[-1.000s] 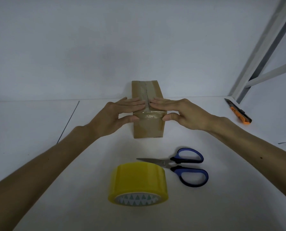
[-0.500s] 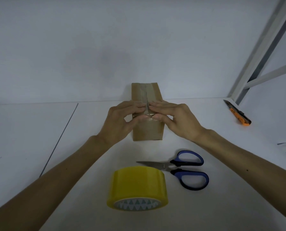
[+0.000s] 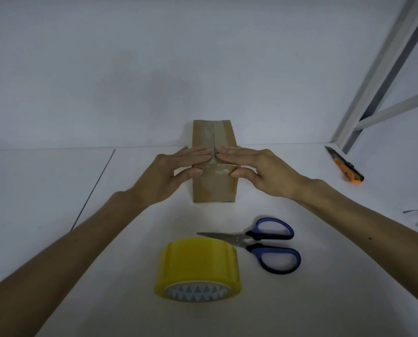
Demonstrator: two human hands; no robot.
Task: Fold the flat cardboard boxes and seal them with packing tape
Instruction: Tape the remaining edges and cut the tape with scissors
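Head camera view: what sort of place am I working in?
Likely a plain packing workbench: a white table holds a yellow tape roll, scissors, an orange utility knife and a taped cardboard box.

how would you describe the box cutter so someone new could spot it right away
Start at the white metal frame rising at the far right corner of the table. Just in front of its foot lies the box cutter, alone. It is a slim orange and dark tool, unlike the blue-handled scissors and yellow tape roll nearer the middle.
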